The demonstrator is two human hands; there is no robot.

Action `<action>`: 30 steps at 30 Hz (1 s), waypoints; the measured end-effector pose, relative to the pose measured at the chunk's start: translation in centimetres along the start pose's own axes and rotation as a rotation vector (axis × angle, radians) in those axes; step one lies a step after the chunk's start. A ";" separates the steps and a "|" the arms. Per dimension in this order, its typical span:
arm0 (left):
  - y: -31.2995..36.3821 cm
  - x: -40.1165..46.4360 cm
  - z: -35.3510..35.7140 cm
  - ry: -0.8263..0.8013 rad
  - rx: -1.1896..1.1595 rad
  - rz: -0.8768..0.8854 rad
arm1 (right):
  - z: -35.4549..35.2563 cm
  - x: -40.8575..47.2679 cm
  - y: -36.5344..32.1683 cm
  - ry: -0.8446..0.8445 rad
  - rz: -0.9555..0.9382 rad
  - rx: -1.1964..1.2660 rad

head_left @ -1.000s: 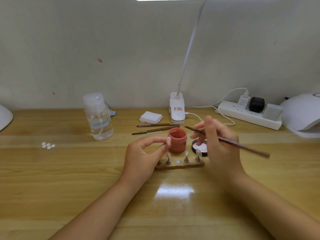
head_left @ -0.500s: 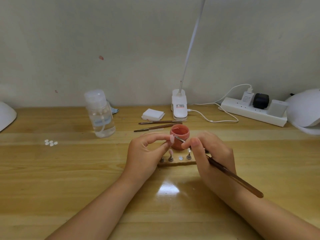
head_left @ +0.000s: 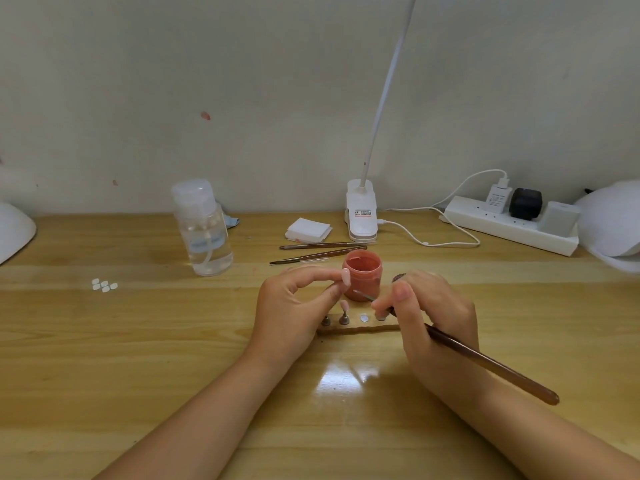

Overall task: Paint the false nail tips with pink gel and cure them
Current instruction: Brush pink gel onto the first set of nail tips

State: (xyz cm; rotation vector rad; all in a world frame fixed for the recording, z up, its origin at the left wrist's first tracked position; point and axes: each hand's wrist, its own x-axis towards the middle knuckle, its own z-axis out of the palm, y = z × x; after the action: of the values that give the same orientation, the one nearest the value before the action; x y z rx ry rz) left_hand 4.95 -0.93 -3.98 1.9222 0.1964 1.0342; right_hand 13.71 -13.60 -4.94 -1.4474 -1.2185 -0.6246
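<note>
My left hand (head_left: 294, 306) pinches a small stand that carries a pale pink nail tip (head_left: 345, 276), lifted beside the open jar of pink gel (head_left: 363, 271). My right hand (head_left: 433, 317) grips a brown-handled brush (head_left: 485, 362). Its fine tip points left, just right of and below the held nail tip, in front of the jar. Below the hands lies a wooden holder strip (head_left: 360, 329) with small pegs, and one peg bears another pink tip (head_left: 344, 305). Several loose white nail tips (head_left: 104, 285) lie at the left.
A clear pump bottle (head_left: 204, 230) stands at the back left. Two spare brushes (head_left: 322, 251), white pads (head_left: 308, 230) and a clip lamp (head_left: 361, 213) sit behind the jar. A power strip (head_left: 509, 223) and a white curing lamp (head_left: 613, 223) are at the right.
My right hand came down and left from a raised position, bringing the brush tip in front of the jar and close to the held nail tip. My left hand kept its pinch.
</note>
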 end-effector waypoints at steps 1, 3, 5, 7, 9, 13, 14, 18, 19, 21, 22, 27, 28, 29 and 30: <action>0.0 0.0 0.0 -0.001 -0.001 -0.003 | 0.1 0.1 0.0 0.008 0.013 0.000; 0.1 0.0 0.1 0.002 -0.002 -0.008 | 0.3 0.2 0.0 0.011 0.035 -0.011; 0.2 0.0 0.1 0.006 -0.001 -0.007 | 0.5 0.3 -0.1 -0.002 0.042 -0.027; 0.2 0.0 0.0 0.005 0.008 -0.007 | 0.6 0.3 -0.2 -0.014 0.037 -0.027; 0.2 0.0 -0.1 0.000 0.008 -0.013 | 0.4 0.2 -0.3 -0.020 0.029 -0.017; 0.3 0.0 0.0 0.001 -0.019 -0.024 | -0.1 -0.1 -0.1 -0.015 0.032 0.027; 0.3 0.0 0.0 0.000 -0.026 -0.026 | -0.1 0.0 -0.1 -0.002 0.041 0.023; 0.2 0.0 0.0 0.002 -0.018 -0.021 | 0.4 0.5 -0.1 0.000 0.054 -0.003; 0.2 0.0 0.0 -0.001 -0.012 -0.018 | 0.5 0.5 -0.1 -0.012 0.043 -0.018; 0.2 0.0 0.0 -0.004 -0.007 -0.017 | 0.5 0.4 -0.1 -0.028 0.035 -0.027; 0.2 0.0 0.0 -0.003 -0.013 -0.022 | 0.3 0.3 -0.1 -0.032 0.034 -0.018; 0.3 0.0 0.0 0.013 -0.026 -0.045 | -0.2 0.0 -0.1 -0.026 0.047 0.037; 0.3 0.0 0.0 0.013 -0.027 -0.046 | -0.1 0.2 -0.1 -0.014 0.060 0.035; 0.3 0.0 0.0 0.011 -0.028 -0.046 | 0.1 0.3 -0.1 -0.007 0.065 0.026; 0.4 0.0 0.0 0.008 -0.027 -0.047 | 0.3 0.4 -0.1 -0.006 0.061 0.012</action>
State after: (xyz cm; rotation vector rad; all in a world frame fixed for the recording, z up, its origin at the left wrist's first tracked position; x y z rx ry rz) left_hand 4.86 -1.13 -3.71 1.8809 0.2299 1.0083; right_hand 13.68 -13.22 -4.59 -1.4718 -1.1758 -0.5709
